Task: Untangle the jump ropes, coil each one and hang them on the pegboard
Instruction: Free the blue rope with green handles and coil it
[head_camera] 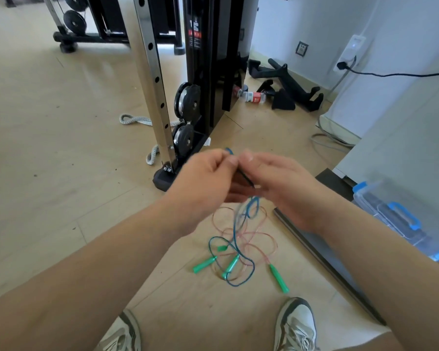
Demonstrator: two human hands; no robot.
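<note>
Currently my left hand (208, 173) and right hand (271, 178) are raised together above the tangle, the thumb and curled fingers of each pinching the blue rope (229, 150) at one small loop. Motion blur hides the exact grip, and I cannot identify a thin dark strand between the palms. From the pinch the blue rope hangs to the floor (61, 148), where it crosses the pink rope (274, 245) among four green handles (230, 267). Risks, as I judge them: pulling the pinched loop apart before tracing which strand passes under which would tighten the knot; lifting higher would drag the handles through the pink loops and add crossings; a swinging handle could strike the chrome upright (152, 72) of the cable machine (208, 72). Surface: pale wood-pattern flooring, smooth, lightly speckled with debris. Room: a home gym with weight plates (186, 102), a grey rope (132, 120), and a bottle (254, 96) near the white wall; a clear plastic box (395, 219) at right; the pegboard is not in view.
</note>
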